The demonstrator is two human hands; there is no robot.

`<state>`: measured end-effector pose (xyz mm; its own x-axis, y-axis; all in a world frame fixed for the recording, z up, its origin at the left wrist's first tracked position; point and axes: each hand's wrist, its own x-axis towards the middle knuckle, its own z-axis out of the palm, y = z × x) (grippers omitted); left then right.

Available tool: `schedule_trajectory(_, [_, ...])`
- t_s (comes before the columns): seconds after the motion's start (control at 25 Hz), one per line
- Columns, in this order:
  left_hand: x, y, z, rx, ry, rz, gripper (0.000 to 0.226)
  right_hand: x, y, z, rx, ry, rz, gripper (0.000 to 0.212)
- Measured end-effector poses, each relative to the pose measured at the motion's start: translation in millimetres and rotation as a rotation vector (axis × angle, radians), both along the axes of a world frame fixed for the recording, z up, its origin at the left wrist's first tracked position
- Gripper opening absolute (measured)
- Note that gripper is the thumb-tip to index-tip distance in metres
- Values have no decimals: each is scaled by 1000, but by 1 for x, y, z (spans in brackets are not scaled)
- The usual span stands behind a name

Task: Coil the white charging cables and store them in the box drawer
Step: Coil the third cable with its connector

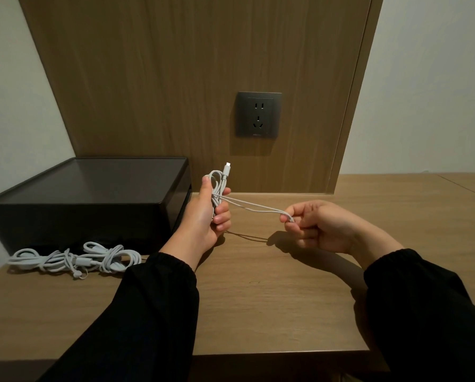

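Nearest to the camera, two black sleeves (159, 312) are reaching forward over the wooden bench (272, 312). The left hand (206, 216) is standing upright above the bench. Its fingers (223, 216) are curling round a bundle of loops of a white cable (254, 207), and a connector (227, 169) is sticking up above this hand. From the bundle a doubled strand is running to the right, in the air over the bench, to the right hand (324, 227). There the thumb and fingers (297, 226) are pinching the far bend of the strand, and the other fingers are folding into the palm. A little farther and to the left, the coiled cables (73, 259) are lying on the bench in white bundles that are touching each other. They are lying just in front of the dark box (84, 194), which is sitting at the back left of the bench. Behind everything, a wooden panel (175, 78) is carrying a dark socket (259, 114).
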<state>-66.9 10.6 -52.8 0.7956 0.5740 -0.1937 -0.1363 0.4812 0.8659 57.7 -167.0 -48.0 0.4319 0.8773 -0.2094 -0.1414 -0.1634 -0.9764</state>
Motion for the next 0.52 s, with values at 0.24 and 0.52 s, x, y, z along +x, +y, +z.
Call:
schedule_trajectory(0.24, [-1, 0, 0, 0, -16, -2, 53, 2, -1, 0, -35, -9, -35, 30])
schedule_trajectory(0.52, [-2, 0, 3, 10, -36, -31, 53, -1, -2, 1, -96, -106, -68, 19])
